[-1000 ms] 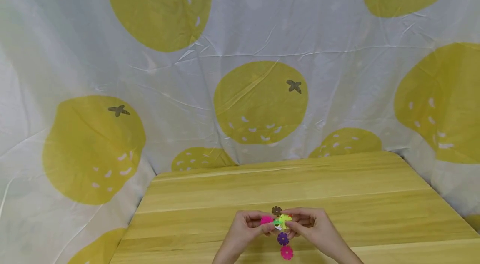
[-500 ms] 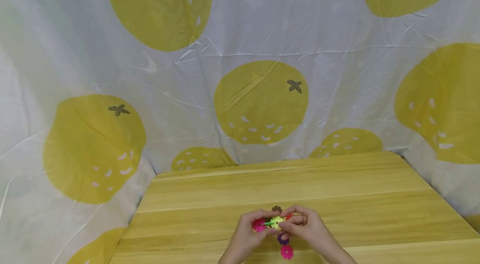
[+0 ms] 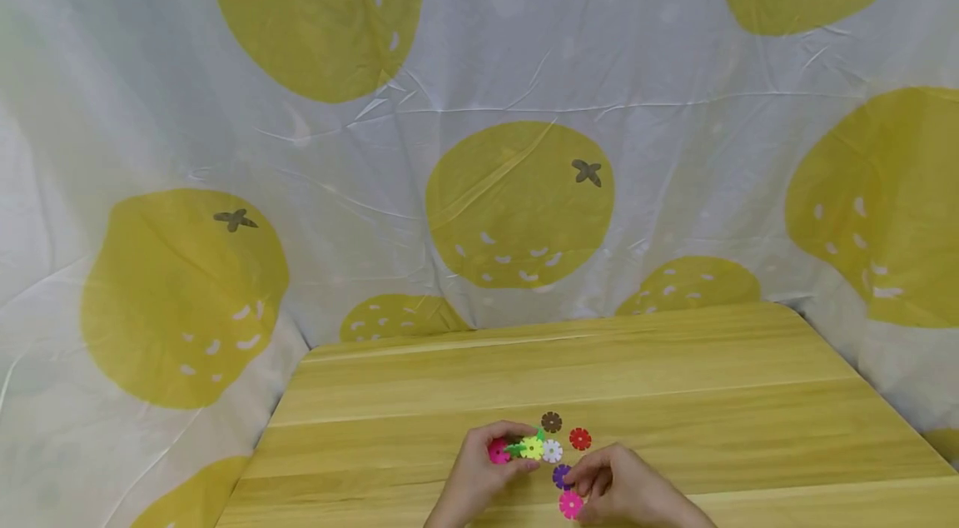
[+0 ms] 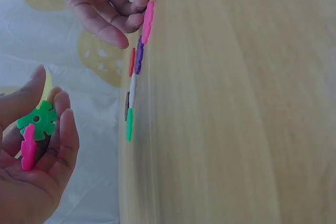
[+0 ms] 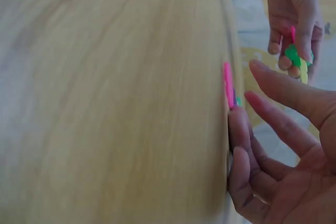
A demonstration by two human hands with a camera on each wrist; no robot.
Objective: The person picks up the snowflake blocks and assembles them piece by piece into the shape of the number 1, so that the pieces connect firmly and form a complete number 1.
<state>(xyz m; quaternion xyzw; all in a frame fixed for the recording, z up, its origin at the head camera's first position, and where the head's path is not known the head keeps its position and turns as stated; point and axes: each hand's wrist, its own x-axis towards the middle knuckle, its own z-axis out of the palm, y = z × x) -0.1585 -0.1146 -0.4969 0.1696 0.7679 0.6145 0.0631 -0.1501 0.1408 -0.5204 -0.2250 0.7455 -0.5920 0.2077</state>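
My left hand [image 3: 479, 461] holds joined snowflake discs between thumb and fingers: a pink disc [image 3: 498, 451], a green disc [image 4: 37, 120] and a yellow disc [image 3: 533, 448]. They are raised off the table in the left wrist view. My right hand [image 3: 625, 488] is low at the table, its fingertips by a purple disc [image 3: 560, 476] and a loose pink disc [image 3: 571, 505]. Its thumb and index finger stand apart in the right wrist view, with nothing between them.
On the wooden table [image 3: 375, 428] lie a brown disc [image 3: 551, 422], a red disc [image 3: 580, 439], a white disc [image 3: 552, 451] and another green disc [image 4: 129, 124]. A lemon-patterned curtain [image 3: 517, 53] hangs behind the table's far edge.
Both hands were together on the joined discs. The right hand has let go and moved down and right to the purple and pink discs; the left has drawn left, still holding the joined discs.
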